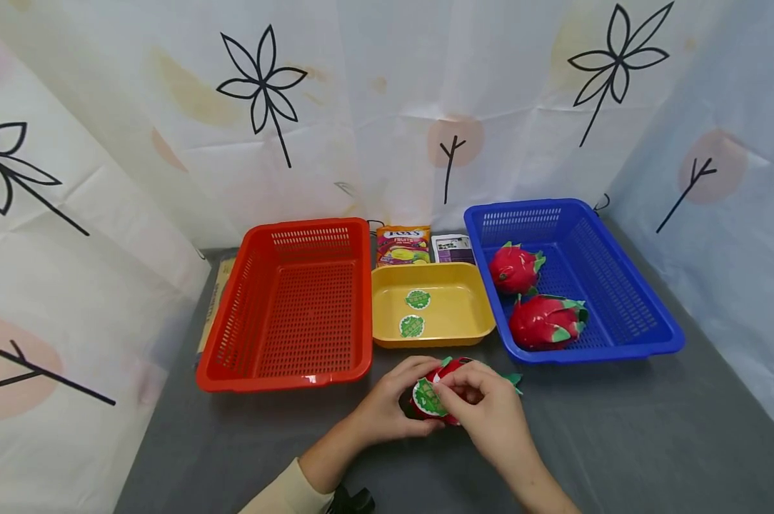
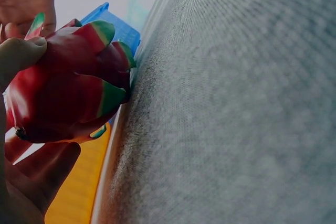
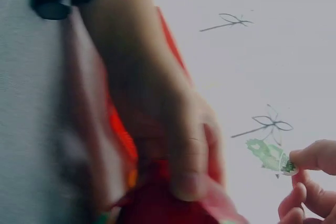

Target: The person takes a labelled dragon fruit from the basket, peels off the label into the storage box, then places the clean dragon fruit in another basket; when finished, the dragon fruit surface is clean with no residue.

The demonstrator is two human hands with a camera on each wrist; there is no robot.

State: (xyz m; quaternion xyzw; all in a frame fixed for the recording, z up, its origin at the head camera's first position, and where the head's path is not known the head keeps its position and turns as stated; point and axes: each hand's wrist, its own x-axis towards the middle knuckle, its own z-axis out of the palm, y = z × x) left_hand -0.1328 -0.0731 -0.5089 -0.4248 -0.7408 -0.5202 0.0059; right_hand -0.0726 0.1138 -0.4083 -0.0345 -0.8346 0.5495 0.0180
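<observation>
My left hand [image 1: 387, 407] grips a red dragon fruit [image 2: 63, 93] with green-tipped scales, just above the grey table in front of the yellow tray. Its thumb presses the near side in the left wrist view, the other fingers beneath. Between thumb and fingertips, my right hand [image 1: 493, 414] pinches a round green sticker [image 1: 428, 398] with a white edge. In the right wrist view that sticker [image 3: 268, 154] looks translucent and stands apart from the fruit. Most of the fruit is hidden behind both hands in the head view.
Two similar green stickers [image 1: 412, 326] lie in the yellow tray [image 1: 454, 340]. To its right, a blue basket [image 1: 625, 285] contains two dragon fruits [image 1: 548, 323]. A red basket [image 1: 316, 307] stands left. Behind the tray are an orange candy bag [image 1: 403, 245] and a white-and-purple packet [image 1: 453, 248].
</observation>
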